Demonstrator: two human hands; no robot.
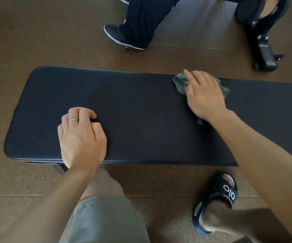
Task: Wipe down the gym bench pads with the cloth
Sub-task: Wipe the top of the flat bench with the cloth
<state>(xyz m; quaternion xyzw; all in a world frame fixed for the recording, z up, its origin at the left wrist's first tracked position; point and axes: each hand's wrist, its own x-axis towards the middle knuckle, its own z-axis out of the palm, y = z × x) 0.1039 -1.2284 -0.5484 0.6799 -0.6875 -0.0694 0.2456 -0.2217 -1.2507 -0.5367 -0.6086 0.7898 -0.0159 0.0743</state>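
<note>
Nearby, seated person's shoe (119, 36), machine base (264, 48)

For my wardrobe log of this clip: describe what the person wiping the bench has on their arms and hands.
Both forearms are bare, with no sleeves, watch or gloves in view. The left hand wears one thin silver ring. The right hand shows no ring, and its thumbnail looks dark, as if painted.
</note>
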